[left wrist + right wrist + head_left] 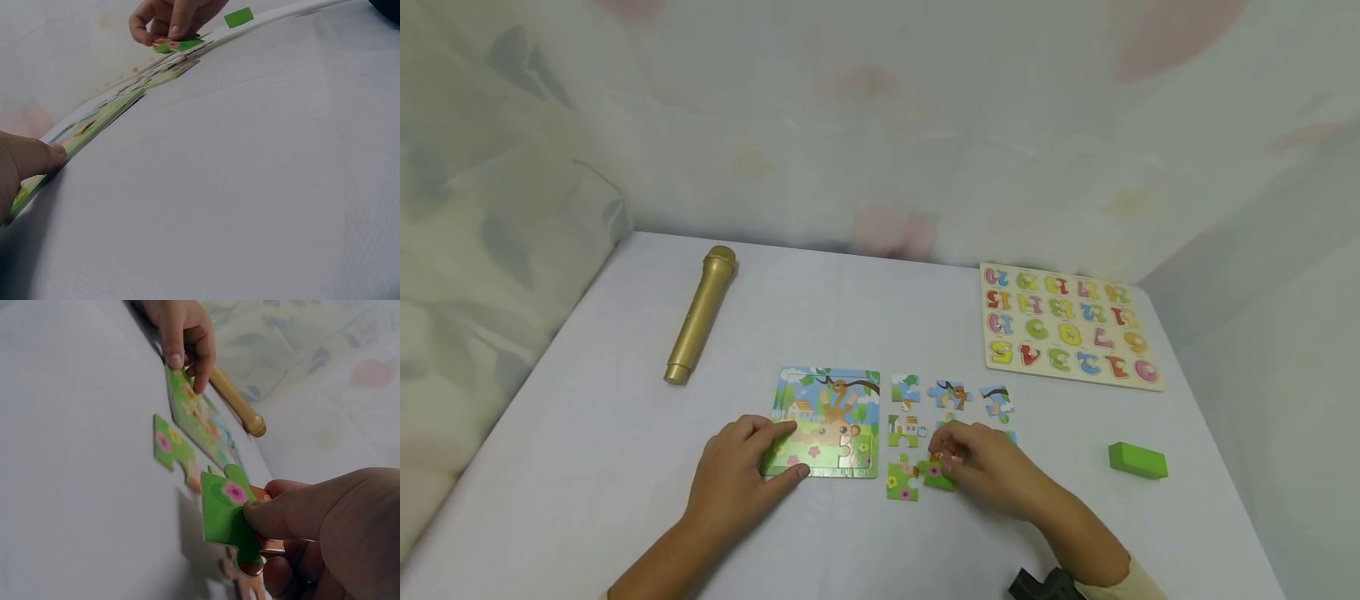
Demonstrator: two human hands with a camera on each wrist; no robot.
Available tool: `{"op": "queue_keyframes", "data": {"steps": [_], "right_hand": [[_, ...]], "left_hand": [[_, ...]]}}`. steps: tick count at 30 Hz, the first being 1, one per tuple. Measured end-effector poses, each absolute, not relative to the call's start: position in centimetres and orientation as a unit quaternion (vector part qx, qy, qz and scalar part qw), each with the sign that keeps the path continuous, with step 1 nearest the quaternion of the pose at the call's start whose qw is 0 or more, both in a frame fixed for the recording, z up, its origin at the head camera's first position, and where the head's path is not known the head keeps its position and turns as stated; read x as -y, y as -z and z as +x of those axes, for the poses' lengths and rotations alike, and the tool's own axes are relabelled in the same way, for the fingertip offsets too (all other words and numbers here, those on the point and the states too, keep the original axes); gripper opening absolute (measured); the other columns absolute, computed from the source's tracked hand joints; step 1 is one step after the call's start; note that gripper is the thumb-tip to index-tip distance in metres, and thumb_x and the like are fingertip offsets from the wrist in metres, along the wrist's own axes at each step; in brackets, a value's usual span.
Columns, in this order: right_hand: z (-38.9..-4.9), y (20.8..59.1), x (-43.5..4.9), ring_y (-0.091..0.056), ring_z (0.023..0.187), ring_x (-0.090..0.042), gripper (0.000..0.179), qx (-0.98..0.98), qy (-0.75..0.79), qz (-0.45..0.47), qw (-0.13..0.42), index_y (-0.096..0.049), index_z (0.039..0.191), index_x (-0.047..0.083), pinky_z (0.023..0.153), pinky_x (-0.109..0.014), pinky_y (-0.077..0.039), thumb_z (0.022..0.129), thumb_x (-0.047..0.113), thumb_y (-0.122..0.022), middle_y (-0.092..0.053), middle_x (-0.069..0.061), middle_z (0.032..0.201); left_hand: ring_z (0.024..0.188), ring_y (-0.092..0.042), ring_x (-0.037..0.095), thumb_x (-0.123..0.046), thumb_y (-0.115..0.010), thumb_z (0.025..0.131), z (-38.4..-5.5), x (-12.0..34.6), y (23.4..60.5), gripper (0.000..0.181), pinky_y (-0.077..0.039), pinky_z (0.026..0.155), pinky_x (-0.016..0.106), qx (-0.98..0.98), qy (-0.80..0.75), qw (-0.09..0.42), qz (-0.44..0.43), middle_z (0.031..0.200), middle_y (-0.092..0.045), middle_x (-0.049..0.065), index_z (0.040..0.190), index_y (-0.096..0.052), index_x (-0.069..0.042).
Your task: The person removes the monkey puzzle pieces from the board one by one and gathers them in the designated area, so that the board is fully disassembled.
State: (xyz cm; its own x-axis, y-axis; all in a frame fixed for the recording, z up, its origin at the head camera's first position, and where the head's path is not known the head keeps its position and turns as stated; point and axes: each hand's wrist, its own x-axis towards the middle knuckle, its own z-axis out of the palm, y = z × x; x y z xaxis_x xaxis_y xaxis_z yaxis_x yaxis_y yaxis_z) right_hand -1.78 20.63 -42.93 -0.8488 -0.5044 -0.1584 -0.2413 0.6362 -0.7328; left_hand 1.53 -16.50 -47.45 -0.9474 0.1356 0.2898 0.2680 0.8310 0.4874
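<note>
My right hand (pixel 988 467) pinches a green jigsaw piece with a pink flower (pixel 228 515) between thumb and fingers, lifted over the loose pieces. My left hand (pixel 737 467) rests at the left side of the puzzle board (pixel 823 375), its thumb at the near edge and forefinger on the picture. A monkey, a house and grass are printed on the board, and a piece (pixel 861 450) lies in its lower right corner. Right of the board are several loose pieces, among them a flowered one (pixel 902 482) and a house one (pixel 904 430); my right hand partly hides others.
A gold microphone (pixel 700 317) lies at the back left. The wooden number board (pixel 1067 325) is at the back right, and a green block (pixel 1138 460) sits farther right. Near the right forearm there is a black object (pixel 1045 586) at the front edge of view.
</note>
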Motion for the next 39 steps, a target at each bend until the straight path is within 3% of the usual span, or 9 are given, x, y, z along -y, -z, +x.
{"op": "queue_keyframes", "data": {"steps": [11, 18, 21, 31, 39], "right_hand": [[0.1, 44.0, -22.2, -0.057, 0.085, -0.003, 0.022, -0.890, 0.352, -0.248, 0.149, -0.072, 0.106, 0.033, 0.078, -0.027, -0.050, 0.099, 0.013, -0.076, -0.064, 0.021, 0.092], [0.9, 44.3, -22.1, -0.057, 0.089, 0.001, 0.024, -0.898, 0.322, -0.287, 0.083, -0.074, 0.109, 0.031, 0.094, -0.040, -0.051, 0.095, 0.011, -0.079, -0.068, 0.023, 0.102], [1.1, 44.5, -22.0, -0.057, 0.091, 0.000, 0.028, -0.897, 0.320, -0.300, 0.061, -0.073, 0.110, 0.029, 0.086, -0.033, -0.052, 0.093, 0.008, -0.080, -0.068, 0.020, 0.106], [1.5, 45.3, -22.3, -0.059, 0.086, 0.000, 0.037, -0.894, 0.314, -0.319, -0.001, -0.073, 0.107, 0.027, 0.078, -0.025, -0.051, 0.083, -0.001, -0.082, -0.069, 0.019, 0.105], [1.6, 45.9, -22.3, -0.057, 0.083, 0.001, 0.035, -0.891, 0.323, -0.318, -0.017, -0.074, 0.106, 0.026, 0.074, -0.020, -0.050, 0.084, 0.000, -0.085, -0.069, 0.018, 0.103]], "left_hand": [[0.093, -0.058, 0.018, -0.039, -0.099, 0.070, 1.7, 16.6, 47.5, 0.059, -0.045, 0.079, 0.043, 0.949, 0.271, 0.123, -0.105, 0.107, -0.065, -0.001, 0.121, -0.081, -0.016], [0.092, -0.058, 0.017, -0.039, -0.099, 0.069, 1.8, 16.6, 47.4, 0.059, -0.046, 0.079, 0.043, 0.949, 0.271, 0.127, -0.104, 0.106, -0.065, -0.001, 0.120, -0.081, -0.016], [0.092, -0.057, 0.016, -0.039, -0.099, 0.069, 1.8, 16.6, 47.4, 0.060, -0.045, 0.079, 0.043, 0.949, 0.270, 0.124, -0.102, 0.106, -0.065, -0.001, 0.121, -0.081, -0.016], [0.093, -0.057, 0.016, -0.041, -0.098, 0.071, 1.7, 16.4, 47.6, 0.059, -0.044, 0.079, 0.042, 0.951, 0.268, 0.115, -0.101, 0.108, -0.065, -0.002, 0.122, -0.080, -0.017], [0.093, -0.057, 0.017, -0.040, -0.098, 0.070, 1.6, 16.4, 47.5, 0.059, -0.043, 0.077, 0.041, 0.951, 0.264, 0.120, -0.103, 0.107, -0.065, -0.001, 0.122, -0.080, -0.017]]}}
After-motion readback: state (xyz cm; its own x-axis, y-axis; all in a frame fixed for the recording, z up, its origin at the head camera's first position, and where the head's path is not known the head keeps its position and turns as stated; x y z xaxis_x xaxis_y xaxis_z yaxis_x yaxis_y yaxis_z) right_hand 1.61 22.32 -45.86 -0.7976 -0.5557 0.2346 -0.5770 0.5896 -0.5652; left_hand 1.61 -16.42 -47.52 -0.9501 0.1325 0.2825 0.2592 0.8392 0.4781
